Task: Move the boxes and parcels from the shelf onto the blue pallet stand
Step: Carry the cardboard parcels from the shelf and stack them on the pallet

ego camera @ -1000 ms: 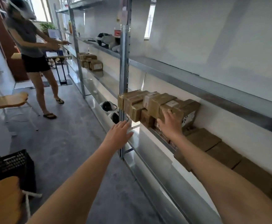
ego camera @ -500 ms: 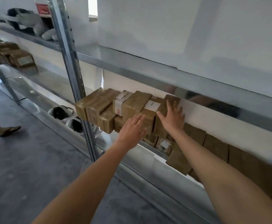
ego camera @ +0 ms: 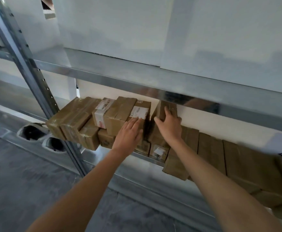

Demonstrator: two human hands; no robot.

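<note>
Two bare forearms reach up from the bottom edge toward a metal shelf (ego camera: 147, 160). The left hand (ego camera: 128, 136) lies with straight fingers flat against the front of a brown box (ego camera: 139, 114) that carries a white label, on the upper layer of a stack. Just beside it, across a dark gap, the right hand (ego camera: 169, 126) grips a plain cardboard box (ego camera: 167, 106) that stands tilted away from the labelled one, thumb on its near left face and fingers curled over its top. The two hands are close together but not touching.

Under both hands a lower row of small boxes (ego camera: 158, 150) sits at the front edge of the shelf. To the left, taped parcels (ego camera: 73, 119) overhang that front edge near the upright post (ego camera: 36, 84). To the right, flat brown cartons (ego camera: 234, 161) lie in a row along the shelf toward its right end, against the white wall.

Below the shelf's left end, two dark round items rest on a lower level; what they are is unclear. Above the boxes runs the front rail of the next shelf up (ego camera: 153, 81). A grey floor (ego camera: 19, 190) fills the lower left corner. The blue pallet stand is out of sight.
</note>
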